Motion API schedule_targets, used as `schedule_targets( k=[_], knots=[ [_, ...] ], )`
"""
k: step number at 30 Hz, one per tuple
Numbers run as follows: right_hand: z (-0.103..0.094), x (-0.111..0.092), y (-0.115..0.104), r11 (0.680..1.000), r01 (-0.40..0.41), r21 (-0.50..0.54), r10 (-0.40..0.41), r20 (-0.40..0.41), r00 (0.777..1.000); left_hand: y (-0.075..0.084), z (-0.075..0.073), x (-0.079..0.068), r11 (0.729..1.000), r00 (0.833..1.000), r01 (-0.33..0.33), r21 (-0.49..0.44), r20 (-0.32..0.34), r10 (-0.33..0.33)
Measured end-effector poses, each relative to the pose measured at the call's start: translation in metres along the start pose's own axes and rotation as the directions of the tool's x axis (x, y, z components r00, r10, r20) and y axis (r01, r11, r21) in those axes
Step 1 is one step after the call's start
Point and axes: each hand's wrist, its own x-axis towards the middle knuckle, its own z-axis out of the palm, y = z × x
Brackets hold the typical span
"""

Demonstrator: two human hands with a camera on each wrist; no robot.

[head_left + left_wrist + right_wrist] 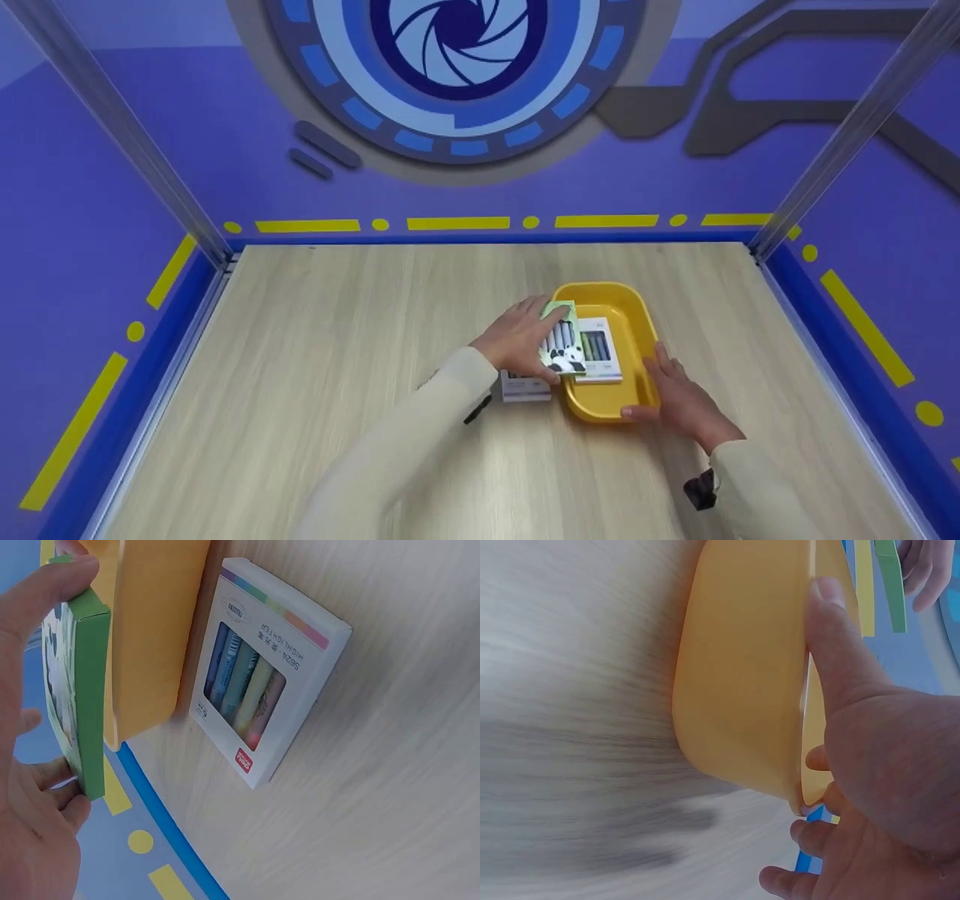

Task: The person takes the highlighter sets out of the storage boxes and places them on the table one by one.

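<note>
My left hand (517, 337) grips a green box of markers with pandas on its front (564, 354), thumb on one edge and fingers on the other. It is tilted above the left rim of a yellow plastic basin (636, 315). Inside the basin lies a white windowed box of markers (611, 360). A second white box, a highlighter pack with a colored stripe (300, 675), lies on the table just left of the basin, partly under my left hand in the head view. My right hand (686, 405) rests against the basin's right side, its thumb (840, 637) along the rim and the fingers spread.
The basin stands on a light wood-grain table (360, 330), right of its middle. Blue-purple panels (187, 135) with yellow markings enclose the table at the back and both sides. Clear corner posts (840, 127) rise at the back corners.
</note>
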Motion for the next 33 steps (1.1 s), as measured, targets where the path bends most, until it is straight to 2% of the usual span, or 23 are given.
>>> schedule_targets(
  k=[8,21,33],
  knots=[
    [0.002,-0.001,0.002,1.000,-0.004,0.024,0.004,-0.003,1.000,-0.008,0.001,-0.005,1.000,1.000,0.010,-0.013,-0.003,-0.010],
    [0.001,0.001,0.001,1.000,0.023,0.001,-0.023,-0.028,0.999,-0.022,0.001,-0.011,0.999,0.999,0.035,0.004,-0.016,-0.035],
    [0.001,0.001,0.000,1.000,0.005,0.012,-0.005,-0.022,1.000,-0.030,0.001,-0.017,0.998,0.997,0.069,-0.011,-0.017,-0.069]
  ],
)
